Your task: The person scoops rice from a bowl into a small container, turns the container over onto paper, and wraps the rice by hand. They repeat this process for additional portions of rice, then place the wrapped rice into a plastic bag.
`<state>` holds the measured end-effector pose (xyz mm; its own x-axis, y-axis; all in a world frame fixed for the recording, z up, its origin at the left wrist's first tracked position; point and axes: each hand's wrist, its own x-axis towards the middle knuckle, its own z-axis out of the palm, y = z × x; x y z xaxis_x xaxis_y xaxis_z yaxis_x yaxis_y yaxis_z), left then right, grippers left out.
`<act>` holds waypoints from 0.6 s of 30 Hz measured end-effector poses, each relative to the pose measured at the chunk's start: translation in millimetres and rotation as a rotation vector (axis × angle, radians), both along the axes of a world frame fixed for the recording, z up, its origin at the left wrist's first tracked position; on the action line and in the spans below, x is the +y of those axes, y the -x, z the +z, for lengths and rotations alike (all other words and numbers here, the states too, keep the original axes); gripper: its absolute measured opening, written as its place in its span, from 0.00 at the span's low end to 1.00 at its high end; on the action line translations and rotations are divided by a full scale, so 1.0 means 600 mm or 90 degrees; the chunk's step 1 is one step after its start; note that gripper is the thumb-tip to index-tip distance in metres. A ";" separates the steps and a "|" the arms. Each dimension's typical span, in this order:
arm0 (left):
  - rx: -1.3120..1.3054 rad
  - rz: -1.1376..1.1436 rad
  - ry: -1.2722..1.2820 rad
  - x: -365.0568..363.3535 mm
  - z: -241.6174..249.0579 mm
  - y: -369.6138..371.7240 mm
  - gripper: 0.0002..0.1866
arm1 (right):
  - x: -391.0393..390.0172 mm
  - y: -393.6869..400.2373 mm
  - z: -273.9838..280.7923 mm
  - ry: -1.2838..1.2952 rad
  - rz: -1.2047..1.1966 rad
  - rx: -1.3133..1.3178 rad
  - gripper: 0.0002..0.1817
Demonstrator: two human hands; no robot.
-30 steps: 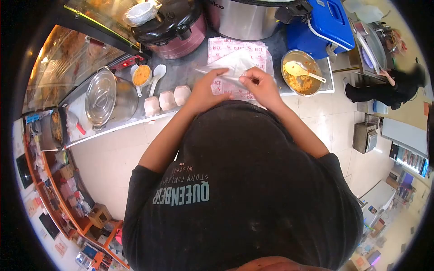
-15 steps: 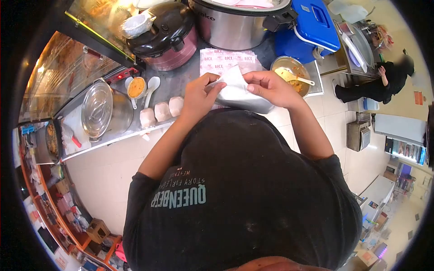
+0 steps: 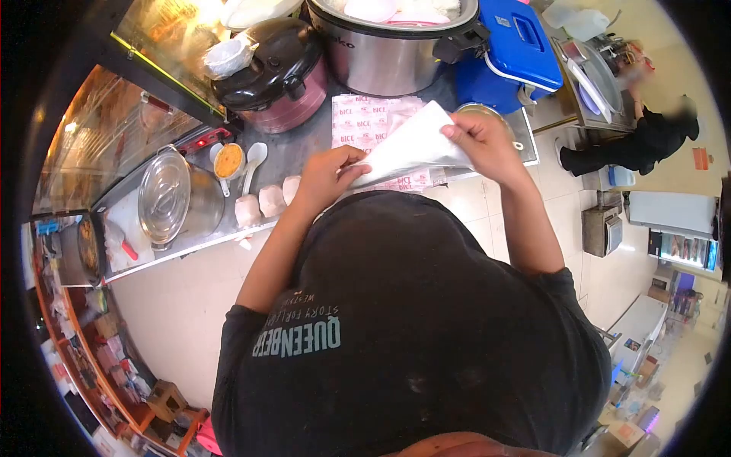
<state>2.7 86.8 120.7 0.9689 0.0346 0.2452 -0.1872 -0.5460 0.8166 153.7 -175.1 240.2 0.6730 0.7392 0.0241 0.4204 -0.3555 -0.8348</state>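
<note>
A white sheet of wrapping paper (image 3: 407,148) is stretched at a slant between my hands, folded to a point at its upper end. My left hand (image 3: 329,177) pinches its lower left corner between thumb and fingers. With thumb and fingers, my right hand (image 3: 485,145) grips the upper right side. Underneath lie pink-printed wrapping papers (image 3: 356,126) on the counter. To the left of my left hand, several pale wrapped bundles (image 3: 272,200) sit in a row, one partly hidden by that hand. A metal bowl (image 3: 496,114) is mostly covered by my right hand.
At the back stand a pink-and-black rice cooker (image 3: 278,72), a large steel rice cooker (image 3: 373,61) and a blue cooler (image 3: 518,46). On the left are orange food in a cup (image 3: 228,161), a white spoon (image 3: 256,158) and a lidded pot (image 3: 165,198). A person in black (image 3: 659,141) stands at right.
My hands have moved apart, the right one up and to the right. The white paper, bunched between them before, is now drawn out into a slanted, pointed shape.
</note>
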 end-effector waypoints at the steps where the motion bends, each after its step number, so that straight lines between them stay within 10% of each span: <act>1: -0.009 0.004 0.013 -0.003 -0.003 -0.002 0.13 | -0.004 -0.004 0.009 -0.052 -0.032 0.027 0.14; 9: -0.021 0.008 0.041 -0.002 0.022 -0.009 0.07 | -0.061 -0.045 0.087 -0.188 -0.274 -0.051 0.12; 11: 0.036 0.033 0.028 0.022 0.019 0.008 0.06 | -0.049 -0.052 0.142 -0.521 -0.398 0.070 0.12; 18: 0.028 -0.030 -0.030 0.052 0.076 0.033 0.03 | -0.062 -0.086 0.106 -0.709 -0.414 0.025 0.11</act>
